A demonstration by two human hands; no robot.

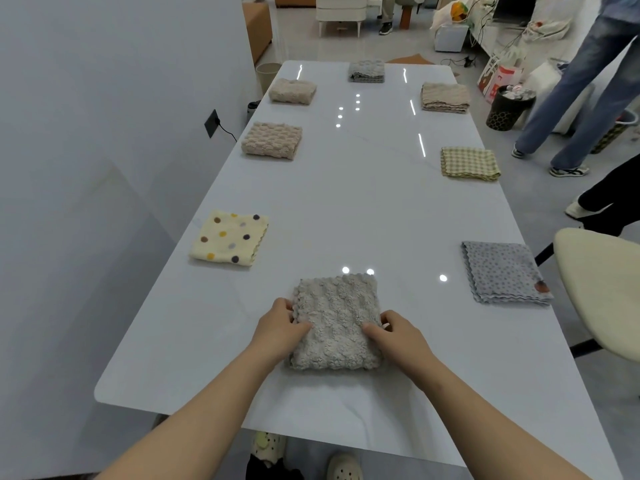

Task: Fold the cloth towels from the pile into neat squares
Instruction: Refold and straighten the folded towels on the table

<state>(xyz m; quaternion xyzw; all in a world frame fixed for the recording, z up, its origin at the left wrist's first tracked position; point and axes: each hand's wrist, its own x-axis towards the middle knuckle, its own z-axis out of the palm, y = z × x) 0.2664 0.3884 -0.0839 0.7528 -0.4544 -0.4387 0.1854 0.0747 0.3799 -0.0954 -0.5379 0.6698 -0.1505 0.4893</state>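
Towel work looks near its end to me: the fluffy grey-beige towel (pixel 337 323) lies folded to a rough square at the near middle of the white table (pixel 346 202), and I see no unfolded pile. The left hand (pixel 280 323) pinches its scalloped left edge, thumb on top; the right hand (pixel 398 332) grips the right edge the same way. To finish well I would tug both sides evenly so the layers line up, then press the thick nap flat and keep the near fold straight, since plush cloth tends to spring open. Outward, folded squares ring the table: a cream polka-dot towel (pixel 228 237) near left, a grey dotted towel (pixel 504 271) near right, a yellow checked towel (pixel 469 163) further along the right, and beige towels (pixel 272 139) beyond. A brown tag (pixel 541 287) on the grey dotted towel and a printed bag (pixel 495 77) on the far right floor carry nothing I can read.
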